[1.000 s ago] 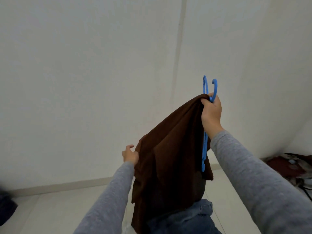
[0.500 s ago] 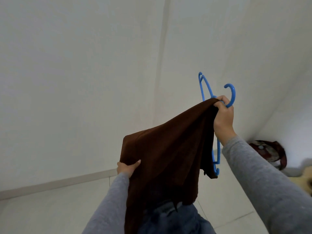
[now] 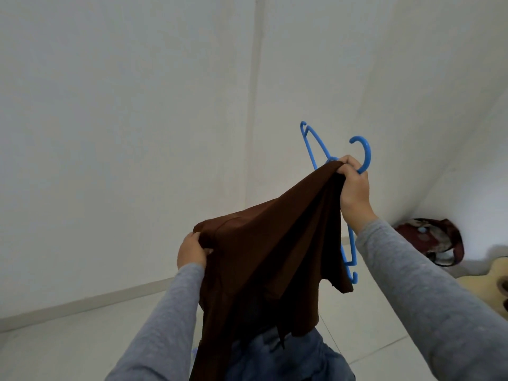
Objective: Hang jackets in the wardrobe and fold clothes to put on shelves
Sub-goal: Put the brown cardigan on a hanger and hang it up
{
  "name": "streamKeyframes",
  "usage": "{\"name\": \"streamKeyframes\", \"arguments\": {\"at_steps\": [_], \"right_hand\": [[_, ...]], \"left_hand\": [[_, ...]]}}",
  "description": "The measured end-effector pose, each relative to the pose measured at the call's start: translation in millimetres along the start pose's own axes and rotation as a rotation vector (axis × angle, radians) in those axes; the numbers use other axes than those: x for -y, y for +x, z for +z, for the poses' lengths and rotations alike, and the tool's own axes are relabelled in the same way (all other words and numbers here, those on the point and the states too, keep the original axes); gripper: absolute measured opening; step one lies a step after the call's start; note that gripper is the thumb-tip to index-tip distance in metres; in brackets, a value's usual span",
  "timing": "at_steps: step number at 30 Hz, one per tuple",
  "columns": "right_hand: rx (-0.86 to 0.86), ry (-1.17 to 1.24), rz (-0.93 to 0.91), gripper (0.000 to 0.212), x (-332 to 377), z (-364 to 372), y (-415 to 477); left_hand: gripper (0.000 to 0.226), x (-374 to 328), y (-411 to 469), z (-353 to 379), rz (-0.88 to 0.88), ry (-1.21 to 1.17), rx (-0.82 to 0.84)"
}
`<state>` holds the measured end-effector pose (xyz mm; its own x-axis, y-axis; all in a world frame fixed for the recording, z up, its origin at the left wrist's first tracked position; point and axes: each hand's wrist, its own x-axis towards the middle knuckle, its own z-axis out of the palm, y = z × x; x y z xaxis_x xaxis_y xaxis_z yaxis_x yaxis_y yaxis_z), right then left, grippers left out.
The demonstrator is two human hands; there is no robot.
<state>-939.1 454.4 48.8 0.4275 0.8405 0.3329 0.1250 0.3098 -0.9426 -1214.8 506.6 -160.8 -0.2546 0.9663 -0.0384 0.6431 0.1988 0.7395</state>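
Aloft before a white wall, a brown garment [image 3: 275, 257] stretches between a person's hands, the right hand [image 3: 353, 185] clutching one end together with a blue hanger [image 3: 362, 152], the left hand [image 3: 191, 250] gripping the lower corner, above blue jeans [image 3: 288, 358].

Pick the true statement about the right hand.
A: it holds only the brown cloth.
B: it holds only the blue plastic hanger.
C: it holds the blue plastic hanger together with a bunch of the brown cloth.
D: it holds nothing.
C: the right hand grips the blue plastic hanger below its hook, with an end of the brown fabric garment bunched in the same fist.
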Motion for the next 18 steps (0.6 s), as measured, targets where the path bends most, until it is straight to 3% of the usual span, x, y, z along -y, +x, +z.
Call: {"name": "streamKeyframes", "arguments": {"at_steps": [3, 8, 12, 16, 18], "right_hand": [[0.024, -0.011, 0.028, 0.024, -3, 4, 0], [0.070, -0.080, 0.091, 0.023, -6, 12, 2], [0.124, -0.182, 0.172, 0.020, -13, 16, 6], [0.188, -0.303, 0.251, 0.015, -26, 24, 1], [0.177, -0.250, 0.231, 0.017, -28, 31, -8]], "left_hand": [[0.021, 0, 0, -17, 0.010, 0.114, 0.065], [0.028, -7, -8, -38, 0.121, 0.408, 0.060], [0.025, -33, -8, -66, 0.128, -0.102, -0.008], [0.023, -108, -6, -106, 0.138, -0.430, -0.088], [0.022, -146, -6, -117, 0.090, -0.652, -0.105]]}}
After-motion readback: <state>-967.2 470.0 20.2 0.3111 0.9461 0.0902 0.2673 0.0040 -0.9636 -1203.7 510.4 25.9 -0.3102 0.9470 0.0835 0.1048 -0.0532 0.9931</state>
